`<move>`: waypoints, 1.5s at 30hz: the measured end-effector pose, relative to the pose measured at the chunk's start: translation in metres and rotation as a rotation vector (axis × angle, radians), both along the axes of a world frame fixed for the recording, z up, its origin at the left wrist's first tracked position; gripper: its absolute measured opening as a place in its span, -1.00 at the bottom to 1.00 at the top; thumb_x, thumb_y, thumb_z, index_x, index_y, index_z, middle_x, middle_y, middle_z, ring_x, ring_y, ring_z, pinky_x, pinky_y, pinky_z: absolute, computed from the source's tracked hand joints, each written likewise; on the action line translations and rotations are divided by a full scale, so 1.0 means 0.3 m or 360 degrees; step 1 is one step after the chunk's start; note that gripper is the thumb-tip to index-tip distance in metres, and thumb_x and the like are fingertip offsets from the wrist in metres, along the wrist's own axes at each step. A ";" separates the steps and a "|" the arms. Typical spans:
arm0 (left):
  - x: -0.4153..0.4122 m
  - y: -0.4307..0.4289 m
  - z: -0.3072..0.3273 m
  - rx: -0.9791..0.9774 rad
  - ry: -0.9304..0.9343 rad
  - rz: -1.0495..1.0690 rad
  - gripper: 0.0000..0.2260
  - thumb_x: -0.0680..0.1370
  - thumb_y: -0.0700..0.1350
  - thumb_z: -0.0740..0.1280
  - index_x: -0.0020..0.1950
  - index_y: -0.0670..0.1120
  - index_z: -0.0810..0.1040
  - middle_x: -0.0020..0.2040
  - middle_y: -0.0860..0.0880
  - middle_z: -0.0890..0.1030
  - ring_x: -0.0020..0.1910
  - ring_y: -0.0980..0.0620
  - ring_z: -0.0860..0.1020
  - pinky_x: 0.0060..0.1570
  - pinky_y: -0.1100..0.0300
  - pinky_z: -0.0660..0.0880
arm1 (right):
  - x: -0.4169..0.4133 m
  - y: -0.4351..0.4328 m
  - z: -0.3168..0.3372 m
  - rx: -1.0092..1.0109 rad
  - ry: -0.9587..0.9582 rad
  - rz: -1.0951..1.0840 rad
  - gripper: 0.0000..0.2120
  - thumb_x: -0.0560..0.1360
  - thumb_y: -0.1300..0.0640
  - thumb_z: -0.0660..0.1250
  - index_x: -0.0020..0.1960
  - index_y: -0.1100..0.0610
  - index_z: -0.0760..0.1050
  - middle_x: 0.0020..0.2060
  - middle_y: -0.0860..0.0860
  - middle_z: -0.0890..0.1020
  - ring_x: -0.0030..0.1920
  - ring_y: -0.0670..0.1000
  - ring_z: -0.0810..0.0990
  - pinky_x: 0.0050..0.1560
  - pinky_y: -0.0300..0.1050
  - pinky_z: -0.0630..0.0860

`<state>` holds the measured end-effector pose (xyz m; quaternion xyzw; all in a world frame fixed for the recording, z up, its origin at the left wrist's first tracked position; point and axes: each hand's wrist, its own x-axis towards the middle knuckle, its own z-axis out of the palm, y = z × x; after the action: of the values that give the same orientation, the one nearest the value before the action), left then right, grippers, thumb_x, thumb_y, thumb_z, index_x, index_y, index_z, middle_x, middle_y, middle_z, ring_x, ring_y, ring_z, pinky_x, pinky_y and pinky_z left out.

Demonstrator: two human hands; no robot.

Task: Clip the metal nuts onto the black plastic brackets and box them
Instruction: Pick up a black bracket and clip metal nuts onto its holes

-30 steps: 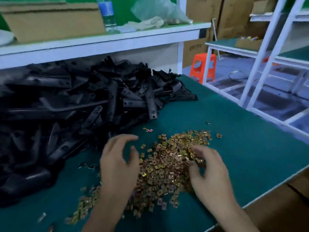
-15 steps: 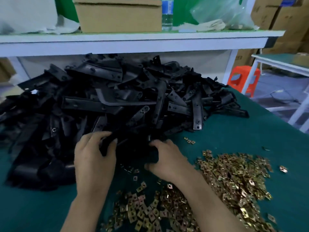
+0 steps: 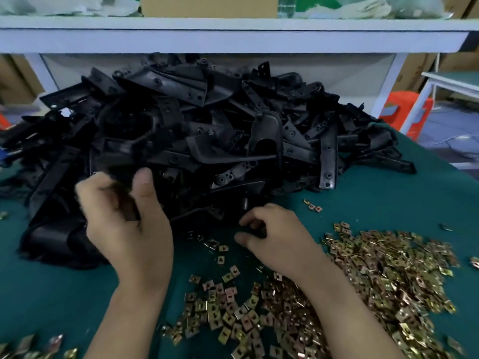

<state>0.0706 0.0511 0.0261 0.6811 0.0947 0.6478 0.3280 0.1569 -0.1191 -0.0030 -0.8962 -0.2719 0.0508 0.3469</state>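
We take the big heap of black plastic brackets (image 3: 207, 130) on the green table mat (image 3: 388, 198) as our mark. At its near left edge our left hand (image 3: 124, 224) is clamped round a single black plastic bracket (image 3: 124, 200), thumb on one side and curled fingers on the other. Blur smears the piece, so we cannot make out its shape or whether a nut sits on it.

At the heap's near foot our right hand (image 3: 280, 239) curls its fingers towards the brackets. Something dark lies between thumb and forefinger, but we cannot tell whether it is a pinched part or only shadow.

In front of the heap, towards its right, spreads the loose pile of brass-coloured square metal nuts (image 3: 375, 275). Our right forearm covers part of it and the bottom edge cuts it off. A few stray nuts (image 3: 313, 207) lie just beside the heap's right end.

Above and behind the heap runs a white shelf (image 3: 233, 35). On it stands a brown cardboard box (image 3: 207, 6), cut by the top edge. Far right of the heap, an orange plastic stool (image 3: 404, 112) is partly hidden behind white framing. Deep inside the heap the brackets merge into black, and we cannot tell them apart.
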 end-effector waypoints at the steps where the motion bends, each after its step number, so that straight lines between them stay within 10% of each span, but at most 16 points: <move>1: 0.003 -0.002 0.000 0.0002 -0.0104 -0.0073 -0.81 0.70 -0.16 0.27 0.09 0.06 0.27 -0.06 0.42 0.50 -0.14 0.41 0.48 -0.14 0.47 0.37 | -0.012 0.007 0.000 -0.0061 0.0038 0.0113 -0.68 0.46 -0.18 0.48 0.17 -0.11 0.61 0.01 -0.21 0.47 -0.02 -0.22 0.47 -0.08 -0.39 0.37; 5: 0.017 0.005 -0.014 -0.0229 -0.0320 -0.0371 -0.60 0.73 -0.06 0.21 0.28 -0.41 0.25 0.14 -0.14 0.63 0.04 -0.13 0.63 0.01 -0.13 0.61 | -0.059 0.059 -0.018 -0.0172 0.0005 0.0321 -0.66 0.48 -0.16 0.47 0.21 -0.09 0.62 0.04 -0.16 0.46 0.04 -0.14 0.46 -0.01 -0.28 0.35; 7: 0.015 -0.021 -0.014 -0.0288 -0.0250 -0.0520 -0.75 0.74 0.00 0.16 0.25 -0.16 0.24 0.06 -0.21 0.63 -0.05 -0.25 0.61 -0.15 -0.29 0.58 | -0.069 0.069 -0.018 -0.0092 0.0025 0.0287 -0.80 0.49 -0.04 0.50 0.10 -0.08 0.65 0.00 -0.15 0.49 0.01 -0.14 0.49 -0.03 -0.28 0.38; 16: 0.020 -0.095 -0.029 -0.1298 0.0332 -0.1434 -0.59 0.55 -0.04 0.49 -0.05 0.08 0.20 -0.08 0.09 0.64 -0.02 0.11 0.59 -0.09 0.21 0.59 | -0.058 0.040 0.009 0.0257 0.0203 0.0105 -0.70 0.50 0.35 0.35 -0.21 -0.04 0.54 -0.28 -0.12 0.65 -0.22 -0.15 0.62 -0.26 -0.28 0.55; 22: 0.004 -0.081 -0.026 -0.1423 0.0523 -0.1757 -0.61 0.47 -0.10 0.44 0.23 0.00 0.38 0.08 -0.05 0.69 0.05 0.04 0.66 0.00 0.19 0.60 | -0.016 -0.005 0.066 0.1150 0.0633 0.0025 -0.77 0.53 0.32 0.42 -0.12 0.01 0.71 -0.18 -0.05 0.74 -0.12 -0.13 0.70 -0.13 -0.36 0.55; 28: 0.008 -0.078 -0.017 -0.1382 0.0729 -0.1587 -0.71 0.57 0.10 0.37 0.06 -0.10 0.65 -0.03 -0.10 0.71 -0.05 0.00 0.67 -0.07 0.23 0.60 | -0.015 -0.017 0.094 0.1824 0.1193 0.0160 -0.89 0.39 0.23 0.44 -0.11 0.12 0.69 -0.10 0.13 0.70 -0.06 0.05 0.71 -0.06 -0.19 0.62; 32: -0.006 -0.071 -0.010 -0.1546 0.0592 -0.1989 -0.89 0.50 -0.27 0.40 0.02 -0.25 0.61 0.11 -0.25 0.69 0.07 -0.13 0.70 -0.01 0.13 0.65 | -0.011 -0.029 0.110 0.1954 0.1347 0.0232 -0.87 0.41 0.23 0.42 -0.07 0.12 0.69 -0.04 0.12 0.70 -0.02 0.04 0.70 -0.02 -0.13 0.64; 36: -0.006 -0.053 -0.012 -0.1630 0.0568 -0.2169 -0.56 0.42 -0.43 0.31 0.23 -0.07 0.53 0.05 -0.22 0.65 -0.08 -0.05 0.66 -0.20 0.20 0.60 | -0.016 -0.033 0.112 0.1951 0.1302 0.0302 -0.80 0.42 0.28 0.40 -0.01 0.13 0.72 -0.11 0.09 0.70 -0.07 0.03 0.72 -0.06 -0.17 0.64; 45: -0.016 -0.049 -0.006 -0.1432 0.0697 -0.2101 -0.53 0.47 -0.02 0.54 0.23 -0.21 0.47 -0.05 -0.10 0.65 -0.22 0.06 0.64 -0.25 0.25 0.58 | -0.019 -0.044 0.119 0.1809 0.1322 0.0333 -0.79 0.38 0.21 0.49 0.01 0.11 0.73 -0.13 0.06 0.73 -0.13 -0.02 0.71 -0.07 -0.19 0.64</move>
<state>0.0660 0.0365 0.0242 0.5110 -0.0127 0.0747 0.8562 0.1511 -0.1324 0.0329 -0.4521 -0.1863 0.2716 0.8289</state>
